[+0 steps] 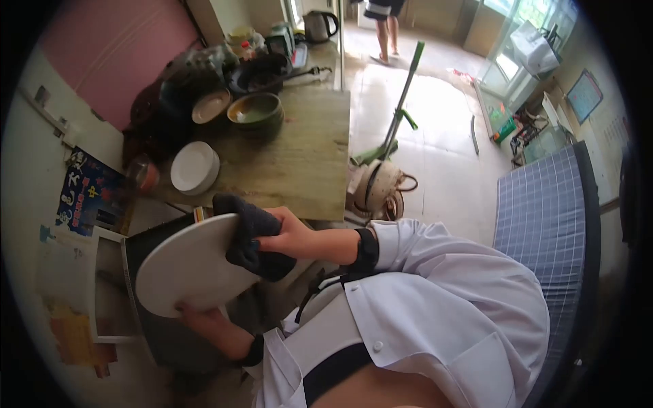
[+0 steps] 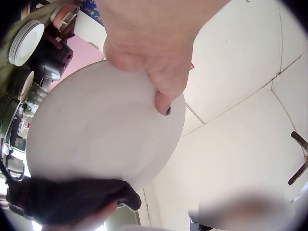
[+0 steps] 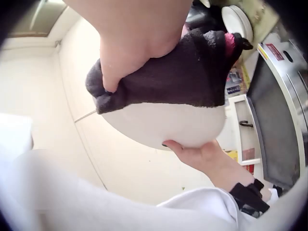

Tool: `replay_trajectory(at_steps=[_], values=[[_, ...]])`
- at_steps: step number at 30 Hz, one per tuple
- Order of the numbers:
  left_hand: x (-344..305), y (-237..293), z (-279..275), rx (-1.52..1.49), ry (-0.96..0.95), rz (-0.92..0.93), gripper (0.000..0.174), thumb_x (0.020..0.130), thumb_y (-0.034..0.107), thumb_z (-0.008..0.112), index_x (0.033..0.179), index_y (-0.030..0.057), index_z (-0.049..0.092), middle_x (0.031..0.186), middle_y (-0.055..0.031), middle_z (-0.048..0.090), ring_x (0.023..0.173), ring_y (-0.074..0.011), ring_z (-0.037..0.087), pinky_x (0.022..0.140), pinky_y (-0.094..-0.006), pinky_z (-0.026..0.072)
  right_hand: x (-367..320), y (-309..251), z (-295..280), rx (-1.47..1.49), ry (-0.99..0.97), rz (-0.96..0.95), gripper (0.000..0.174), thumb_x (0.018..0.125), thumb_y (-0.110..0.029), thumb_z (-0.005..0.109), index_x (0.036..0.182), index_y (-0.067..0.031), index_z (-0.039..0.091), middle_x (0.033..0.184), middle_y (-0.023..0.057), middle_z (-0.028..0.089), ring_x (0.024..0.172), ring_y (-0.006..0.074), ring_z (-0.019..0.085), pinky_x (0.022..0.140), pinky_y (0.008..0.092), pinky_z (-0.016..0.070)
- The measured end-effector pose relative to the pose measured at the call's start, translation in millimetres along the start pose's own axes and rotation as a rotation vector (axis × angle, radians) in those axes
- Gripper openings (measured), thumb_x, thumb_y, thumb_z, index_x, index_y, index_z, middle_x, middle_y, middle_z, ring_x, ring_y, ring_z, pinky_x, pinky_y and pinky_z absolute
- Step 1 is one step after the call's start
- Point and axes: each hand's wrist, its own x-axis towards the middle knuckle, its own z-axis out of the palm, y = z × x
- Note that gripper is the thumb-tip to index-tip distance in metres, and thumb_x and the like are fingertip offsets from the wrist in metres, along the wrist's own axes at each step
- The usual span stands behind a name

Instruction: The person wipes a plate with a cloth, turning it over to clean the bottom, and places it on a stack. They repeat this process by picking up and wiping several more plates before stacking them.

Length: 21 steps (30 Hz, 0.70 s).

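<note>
A large white oval plate (image 1: 194,265) is held tilted in front of the body. The left hand (image 1: 207,326) grips its lower edge; in the left wrist view the thumb of the left hand (image 2: 149,57) lies on the plate's face (image 2: 106,130). A dark cloth (image 1: 252,238) is folded over the opposite edge, pinched there by the right hand (image 1: 289,234). In the right wrist view the right hand (image 3: 130,48) has its thumb on the cloth (image 3: 168,79), with the plate (image 3: 168,125) below it. The right hand's other fingers are hidden.
On the wooden table (image 1: 313,149) stand stacked white plates (image 1: 195,168), green bowls (image 1: 255,115), a pan (image 1: 258,73) and a kettle (image 1: 318,27). A dark-fronted cabinet (image 3: 274,115) is below. A basket (image 1: 384,187) and green-handled pole (image 1: 405,95) stand on the floor; a person's legs (image 1: 388,34) show beyond.
</note>
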Motion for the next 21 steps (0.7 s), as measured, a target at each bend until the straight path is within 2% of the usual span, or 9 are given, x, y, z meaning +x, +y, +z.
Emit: replay_trajectory(at_steps=[4, 6, 10, 12, 15, 17, 18, 20, 21], values=[[-0.3, -1.0, 29.9, -0.053, 0.074, -0.079, 0.061, 0.078, 0.040, 0.047, 0.120, 0.0004, 0.027, 0.119, -0.0147, 0.035, 0.107, -0.0270, 0.039, 0.088, -0.0399, 0.0343, -3.2, 39.5, 7.9, 0.279, 0.147, 0.018, 0.029, 0.070, -0.011, 0.063, 0.094, -0.0001, 0.051, 0.083, 0.0011, 0.056, 0.078, 0.0064, 0.050, 0.072, 0.0223, 0.0413], [5.0, -15.9, 39.5, -0.038, 0.106, -0.102, 0.063, 0.078, 0.043, 0.046, 0.120, 0.0001, 0.027, 0.119, -0.0145, 0.035, 0.107, -0.0263, 0.039, 0.089, -0.0386, 0.0330, -3.4, 44.1, 5.0, 0.272, 0.210, 0.063, 0.028, 0.069, -0.009, 0.062, 0.093, -0.0003, 0.051, 0.083, 0.0007, 0.056, 0.079, 0.0066, 0.049, 0.073, 0.0228, 0.0409], [29.1, -59.4, 56.4, -0.158, 0.076, -0.121, 0.064, 0.078, 0.045, 0.044, 0.121, 0.0003, 0.026, 0.120, -0.0146, 0.034, 0.109, -0.0269, 0.037, 0.091, -0.0384, 0.0306, 8.5, 57.6, -15.6, 0.259, 0.214, -0.097, 0.028, 0.069, -0.008, 0.062, 0.093, -0.0010, 0.051, 0.086, 0.0010, 0.055, 0.080, 0.0067, 0.048, 0.074, 0.0238, 0.0405], [30.2, -72.8, 65.9, -0.145, 0.072, -0.178, 0.064, 0.078, 0.046, 0.043, 0.121, 0.0004, 0.026, 0.120, -0.0147, 0.034, 0.109, -0.0271, 0.036, 0.091, -0.0386, 0.0306, 7.4, 66.5, -28.4, 0.288, 0.290, 0.001, 0.029, 0.069, -0.008, 0.062, 0.095, -0.0014, 0.050, 0.086, 0.0014, 0.055, 0.081, 0.0065, 0.048, 0.074, 0.0236, 0.0403], [33.5, -91.4, 77.8, -0.049, 0.014, -0.188, 0.063, 0.079, 0.045, 0.041, 0.121, 0.0008, 0.026, 0.120, -0.0150, 0.034, 0.110, -0.0279, 0.036, 0.092, -0.0391, 0.0297, 6.9, 63.4, -53.6, 0.273, 0.360, 0.034, 0.027, 0.070, -0.008, 0.062, 0.094, -0.0016, 0.052, 0.085, 0.0013, 0.057, 0.079, 0.0068, 0.049, 0.072, 0.0230, 0.0407], [40.7, -99.5, 79.7, 0.011, -0.141, -0.069, 0.061, 0.080, 0.045, 0.038, 0.121, 0.0007, 0.027, 0.120, -0.0153, 0.035, 0.110, -0.0285, 0.036, 0.092, -0.0398, 0.0293, 8.4, 54.6, -75.3, 0.232, 0.371, 0.043, 0.026, 0.070, -0.009, 0.062, 0.093, -0.0015, 0.053, 0.085, 0.0010, 0.057, 0.079, 0.0070, 0.050, 0.072, 0.0229, 0.0408], [46.1, -97.3, 80.6, 0.019, -0.165, -0.076, 0.061, 0.080, 0.045, 0.038, 0.121, 0.0007, 0.027, 0.120, -0.0153, 0.035, 0.110, -0.0285, 0.036, 0.092, -0.0398, 0.0293, 9.3, 49.4, -85.2, 0.152, 0.355, -0.001, 0.028, 0.069, -0.007, 0.062, 0.095, -0.0011, 0.053, 0.084, 0.0021, 0.058, 0.077, 0.0071, 0.051, 0.070, 0.0226, 0.0410], [58.1, -91.5, 81.2, -0.085, -0.316, -0.318, 0.059, 0.081, 0.044, 0.036, 0.120, 0.0007, 0.028, 0.120, -0.0156, 0.035, 0.110, -0.0285, 0.035, 0.092, -0.0400, 0.0295, 8.0, 37.6, -105.1, 0.064, 0.351, -0.062, 0.030, 0.069, -0.006, 0.062, 0.096, -0.0007, 0.053, 0.083, 0.0032, 0.058, 0.075, 0.0072, 0.051, 0.069, 0.0223, 0.0411], [65.7, -92.8, 78.1, -0.085, -0.336, -0.318, 0.059, 0.081, 0.044, 0.036, 0.120, 0.0007, 0.028, 0.120, -0.0156, 0.035, 0.110, -0.0285, 0.035, 0.092, -0.0400, 0.0295, 5.5, 31.5, -113.6, -0.024, 0.307, -0.075, 0.032, 0.067, -0.004, 0.062, 0.098, -0.0006, 0.053, 0.082, 0.0048, 0.059, 0.073, 0.0076, 0.052, 0.066, 0.0220, 0.0413]])
